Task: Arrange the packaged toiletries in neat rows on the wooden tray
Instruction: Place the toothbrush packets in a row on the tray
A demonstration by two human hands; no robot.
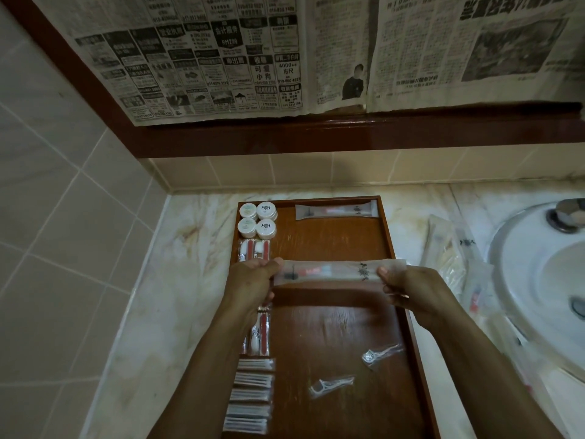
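Close to the person, below the left hand, a row of flat packs of cotton buds (251,394) runs down the left side of the wooden tray (332,236). Just under that hand lies a pack with red sticks and white cotton (259,334). Below and between the two hands, two small floss picks in clear wrap (330,385) (381,354) lie loose on the bare wood, well apart from the neat row.

The left hand (250,285) pinches the left end of a long clear toothbrush pack (335,271), thumb on top and fingers curled under. The right hand (408,288) pinches the right end the same way. The pack is stretched flat between them, lying sideways across the tray. I cannot tell if it touches the wood.

Just past the left hand is another pack with red sticks and cotton (254,250). Past that, four small round white tubs (257,220) sit in a tight square in the far left corner. Far past both hands, one more long toothbrush pack (336,210) lies along the tray's far edge.

To the right of the right hand, more clear packs (449,251) are piled on the marble counter (196,248), beside the white sink (538,280). Newspaper (285,52) covers the wall above.
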